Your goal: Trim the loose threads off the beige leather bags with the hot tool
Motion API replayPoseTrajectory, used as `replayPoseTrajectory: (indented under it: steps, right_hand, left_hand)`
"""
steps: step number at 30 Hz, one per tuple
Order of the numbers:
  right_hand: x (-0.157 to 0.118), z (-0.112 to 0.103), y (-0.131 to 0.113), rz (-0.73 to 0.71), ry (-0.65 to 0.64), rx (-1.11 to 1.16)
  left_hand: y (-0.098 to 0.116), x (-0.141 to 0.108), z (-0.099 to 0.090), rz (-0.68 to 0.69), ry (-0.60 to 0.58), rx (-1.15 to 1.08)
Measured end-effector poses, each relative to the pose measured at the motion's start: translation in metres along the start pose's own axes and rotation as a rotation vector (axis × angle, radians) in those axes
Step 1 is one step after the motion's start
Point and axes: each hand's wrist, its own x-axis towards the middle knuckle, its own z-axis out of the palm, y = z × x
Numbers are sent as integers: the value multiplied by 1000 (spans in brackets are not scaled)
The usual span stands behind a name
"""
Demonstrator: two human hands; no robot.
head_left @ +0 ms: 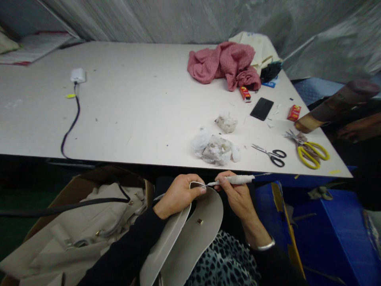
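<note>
On my lap lies a beige handbag point(205, 214) with a curved flap and a small gold metal fitting on its face. My left hand point(181, 192) pinches the edge of the bag's upper part between thumb and fingers. In my right hand point(235, 194) is a slim pointed tool point(241, 179) with a white-wrapped handle. Its tip meets the bag's edge right beside my left thumb. Whether the tip goes into the material I cannot tell. Just beyond my hands, a crumpled clear plastic bag point(217, 149) rests at the table's front.
On the white table point(133, 99) are black-handled scissors point(270, 155), yellow-handled scissors point(309, 151), a phone point(262, 109), red boxes point(294, 113), a bottle point(333, 107) and a pink cloth point(223, 63). A carton point(68, 188) of beige bags stands left; a blue bin point(339, 226) stands right.
</note>
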Motion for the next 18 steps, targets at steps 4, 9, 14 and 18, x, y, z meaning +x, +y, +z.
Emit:
replayPoseTrajectory:
  steps: [4, 9, 14, 18]
  right_hand:
    - [2, -7, -6, -80, -80, -167]
    - [7, -9, -18, -155, -166, -349]
    - [9, -2, -14, -146, -68, -219]
    - [16, -3, -5, -152, 196, -82]
  left_hand:
    - [-1, -1, 3, -1, -18, -35]
    - [-4, 0, 10, -9, -77, -92]
    - [-7, 4, 9, -63, -103, -218]
    - [-8, 4, -3, -121, -26, -375]
